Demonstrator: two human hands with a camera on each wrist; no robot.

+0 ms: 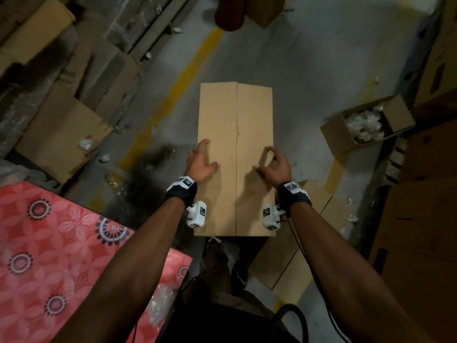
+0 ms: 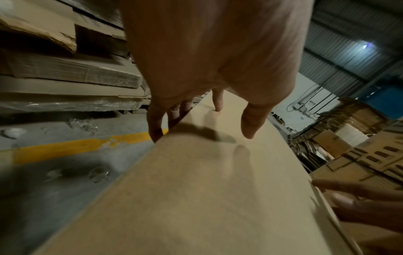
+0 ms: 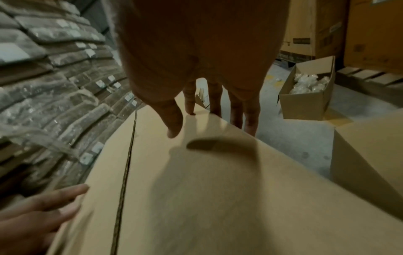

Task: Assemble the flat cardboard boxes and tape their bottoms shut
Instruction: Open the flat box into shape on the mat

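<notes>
Long brown cardboard box (image 1: pixel 235 157) in the middle, above the grey floor (image 1: pixel 309 70), with its closed face turned up. Two flaps meeting there in a straight seam (image 1: pixel 237 157) along the whole length; no tape visible on this seam. Near end of the box close to the person's legs, far end pointing away.

Left grip (image 1: pixel 201 164) at the left edge of the box, near the middle of its length: spread, not pinching. One fingertip (image 2: pixel 218 107) touching the top face, the other fingers reaching down past the left edge, thumb raised just above the cardboard. Right grip (image 1: pixel 272 167) at the right edge of the box, across from the left one: also spread, index finger bent in an arch with its tip on the top face, the other fingers going down beside the right wall, thumb apart from the face.

Left of the box, a yellow line (image 1: pixel 173 95) painted on the floor, and further left piles of flat cardboard (image 1: pixel 57 134). Right of the box, well apart, a small open carton (image 1: pixel 366 125) with crumpled clear plastic inside. Beside the near right corner of the box, a flat cardboard sheet (image 1: pixel 296 243) on the floor. To the near left, a red cloth with flower pattern (image 1: pixel 61 256). Beyond the far end, a dark red cylinder (image 1: pixel 230 13).
</notes>
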